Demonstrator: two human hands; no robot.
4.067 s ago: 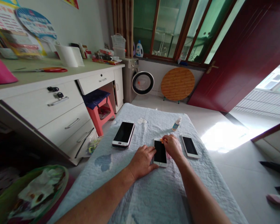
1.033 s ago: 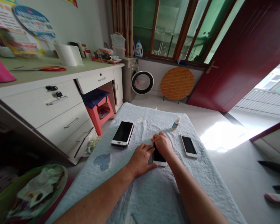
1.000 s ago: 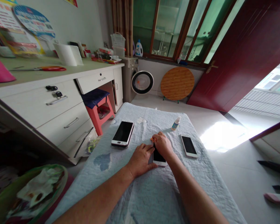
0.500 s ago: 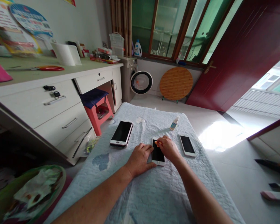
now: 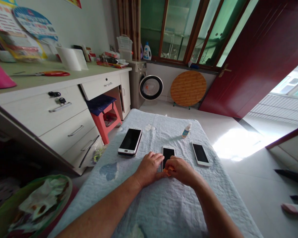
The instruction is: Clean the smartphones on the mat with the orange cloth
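Observation:
A white smartphone (image 5: 169, 152) with a dark screen lies face up on the pale blue quilted cover (image 5: 149, 198). My left hand (image 5: 150, 168) holds it at its left side, fingers along the edge and thumb by the lower end. Pinched in my right hand (image 5: 181, 170) is a small orange cloth (image 5: 169, 170), pressed on the lower part of the screen. That hand hides the phone's lower right. To the right lies another white smartphone (image 5: 200, 154). A larger white phone (image 5: 130, 140) rests at the left on a dark object, mostly hidden. A small spray bottle (image 5: 186, 130) stands behind.
Left of the covered surface are a white desk (image 5: 64, 112) with drawers, a pink stool (image 5: 105, 122) and a waste bin (image 5: 67, 191) with crumpled paper. Beyond stand a washing machine (image 5: 136, 84) with its door open and a round wooden tabletop (image 5: 188, 88).
My right hand has slid down the screen with the orange cloth, from the upper part to the lower end. The left hand stays at the phone's left side.

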